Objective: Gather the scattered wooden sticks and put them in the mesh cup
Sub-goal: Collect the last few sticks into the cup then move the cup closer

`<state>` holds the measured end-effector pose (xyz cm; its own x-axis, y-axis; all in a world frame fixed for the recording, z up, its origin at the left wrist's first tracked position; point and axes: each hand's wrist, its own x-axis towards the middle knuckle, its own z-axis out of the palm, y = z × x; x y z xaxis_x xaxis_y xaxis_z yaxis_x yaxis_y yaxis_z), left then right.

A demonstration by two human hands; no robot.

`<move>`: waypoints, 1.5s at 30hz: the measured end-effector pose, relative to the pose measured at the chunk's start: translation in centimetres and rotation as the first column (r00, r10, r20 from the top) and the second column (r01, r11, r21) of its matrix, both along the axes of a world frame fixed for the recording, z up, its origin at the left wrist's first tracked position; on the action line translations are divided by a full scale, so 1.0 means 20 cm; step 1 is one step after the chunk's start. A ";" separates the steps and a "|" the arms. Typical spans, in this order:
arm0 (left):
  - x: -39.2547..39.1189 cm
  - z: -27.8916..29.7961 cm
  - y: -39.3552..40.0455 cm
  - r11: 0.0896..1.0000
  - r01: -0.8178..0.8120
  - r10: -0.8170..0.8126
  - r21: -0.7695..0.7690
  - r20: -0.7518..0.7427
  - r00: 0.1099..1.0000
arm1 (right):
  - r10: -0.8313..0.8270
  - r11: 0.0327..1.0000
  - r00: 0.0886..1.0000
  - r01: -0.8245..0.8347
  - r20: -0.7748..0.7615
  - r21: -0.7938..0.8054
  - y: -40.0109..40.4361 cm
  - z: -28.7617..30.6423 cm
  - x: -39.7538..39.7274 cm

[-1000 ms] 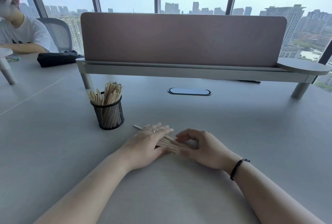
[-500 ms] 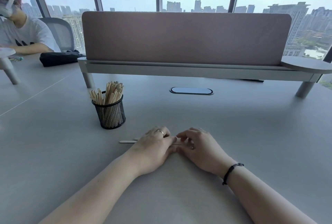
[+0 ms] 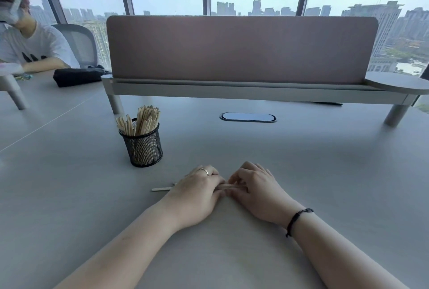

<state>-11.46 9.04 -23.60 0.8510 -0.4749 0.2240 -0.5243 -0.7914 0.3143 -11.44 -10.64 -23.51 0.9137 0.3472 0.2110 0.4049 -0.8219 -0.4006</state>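
Together, curled fingers (image 3: pixel 234 179) of both hands pinch a small bundle of wooden sticks (image 3: pixel 228 186) flat on the grey table (image 3: pixel 325 172): the left hand (image 3: pixel 197 192) covers its left part, the right hand (image 3: pixel 255 187) its right end. One stick end (image 3: pixel 161 188) pokes out leftward. Farther left and behind, the black mesh cup (image 3: pixel 142 147) stands upright, packed with sticks.

left grip (image 3: pixel 197 190), right grip (image 3: pixel 253 186), fingertips meeting, curled

Grey table (image 3: pixel 325 172), pink divider screen (image 3: pixel 241 49), black pouch (image 3: pixel 76 77), seated person (image 3: pixel 30 45), city skyline (image 3: pixel 255 8)
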 end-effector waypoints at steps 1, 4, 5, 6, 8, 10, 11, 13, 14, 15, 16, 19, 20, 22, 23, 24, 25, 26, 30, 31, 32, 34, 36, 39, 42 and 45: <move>0.00 0.00 0.00 1.000 -0.003 0.003 -0.016 0.006 1.000 | 0.002 1.000 1.000 -0.002 -0.017 0.003 0.00 0.00 0.00; 0.00 0.00 -0.01 1.000 0.005 -0.005 -0.003 0.033 0.999 | 0.005 1.000 1.000 -0.006 -0.031 -0.012 0.00 0.01 -0.01; 0.00 0.00 -0.01 1.000 0.007 -0.009 0.025 0.050 0.999 | 0.006 1.000 1.000 -0.006 -0.023 -0.018 0.00 0.00 -0.01; -0.01 -0.01 -0.02 0.998 0.007 -0.011 0.056 0.070 0.997 | 0.006 1.000 1.000 -0.007 -0.013 -0.025 0.00 0.00 -0.02; -0.02 0.00 -0.03 0.994 0.002 -0.013 0.108 0.098 0.995 | 0.006 0.999 1.000 -0.005 0.015 -0.039 0.01 -0.01 -0.02; -0.03 0.00 -0.04 0.991 -0.006 -0.010 0.137 0.114 0.993 | -0.003 0.999 1.000 0.005 0.030 -0.045 0.01 -0.01 -0.03; -0.03 0.01 -0.04 0.990 -0.004 -0.013 0.140 0.115 0.993 | -0.008 0.999 1.000 0.010 0.027 -0.041 0.01 -0.01 -0.03; -0.03 0.00 -0.04 0.992 0.009 -0.024 0.123 0.115 0.993 | -0.010 0.999 1.000 0.010 0.006 -0.034 0.01 0.00 -0.02; -0.03 0.00 -0.04 0.993 0.013 -0.027 0.118 0.116 0.993 | -0.008 0.999 1.000 0.008 -0.007 -0.032 0.01 0.00 -0.02; -0.03 0.00 -0.04 0.994 0.016 -0.029 0.110 0.117 0.993 | -0.009 1.000 1.000 0.008 -0.017 -0.028 0.01 0.01 -0.02; -0.03 -0.01 -0.04 0.995 0.016 -0.028 0.102 0.116 0.993 | -0.010 1.000 1.000 0.009 -0.021 -0.023 0.00 0.01 -0.03; -0.04 -0.01 -0.05 0.996 0.016 -0.027 0.086 0.132 0.991 | -0.012 1.000 1.000 0.011 -0.026 -0.019 0.00 0.02 -0.03; -0.04 0.00 -0.05 0.996 0.015 -0.027 0.086 0.143 0.989 | -0.010 1.000 1.000 0.009 -0.023 -0.025 0.00 0.02 -0.03; -0.04 0.00 -0.06 0.996 0.018 -0.033 0.091 0.165 0.986 | -0.001 0.999 1.000 0.000 -0.004 -0.049 0.00 0.02 -0.04; -0.05 0.00 -0.06 0.996 0.025 -0.041 0.091 0.178 0.983 | 0.003 0.998 1.000 -0.002 0.015 -0.066 0.00 0.02 -0.05; -0.05 0.00 -0.06 0.995 0.032 -0.049 0.093 0.189 0.981 | 0.010 0.996 0.999 -0.006 0.037 -0.084 0.00 0.02 -0.05; -0.05 0.00 -0.07 0.994 0.035 -0.054 0.099 0.197 0.979 | 0.022 0.995 0.998 -0.016 0.052 -0.103 0.00 0.02 -0.06; -0.05 0.00 -0.07 0.993 0.034 -0.056 0.109 0.204 0.977 | 0.038 0.992 0.997 -0.030 0.064 -0.119 0.00 0.03 -0.06; -0.05 -0.01 -0.07 0.995 0.040 -0.063 0.097 0.245 0.967 | 0.063 0.998 0.994 -0.061 0.091 -0.024 -0.02 0.04 -0.07; -0.05 -0.01 -0.07 0.996 0.043 -0.063 0.082 0.265 0.962 | 0.050 0.998 0.994 -0.053 0.093 0.030 -0.02 0.04 -0.07; -0.05 -0.01 -0.07 0.997 0.045 -0.060 0.060 0.284 0.957 | 0.038 0.994 0.994 -0.048 0.107 0.097 -0.02 0.03 -0.07; -0.03 -0.01 -0.07 0.999 0.042 -0.042 0.007 0.323 0.946 | 0.002 0.971 0.989 -0.037 0.146 0.237 0.00 0.05 -0.07; -0.01 0.00 -0.06 0.998 0.038 -0.019 -0.045 0.372 0.928 | -0.069 0.919 0.984 -0.002 0.164 0.395 0.02 0.09 -0.08; -0.01 0.08 -0.03 0.975 0.039 0.061 -0.219 0.433 0.899 | -0.176 0.794 0.978 0.072 0.115 0.603 0.06 0.16 -0.10; 0.00 0.17 0.03 0.875 0.033 0.203 -0.482 0.427 0.881 | -0.169 0.850 0.985 0.127 0.036 0.511 0.08 0.16 -0.10; 0.01 0.19 0.08 0.681 0.058 0.233 -0.730 0.291 0.928 | -0.087 0.976 0.995 0.095 -0.049 0.198 0.13 0.13 -0.08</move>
<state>-11.36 10.70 -19.89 0.6797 0.0306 0.7329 -0.6480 -0.4432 0.6195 -13.07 -7.95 -20.99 0.9487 0.2166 0.2302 0.3122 -0.7566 -0.5745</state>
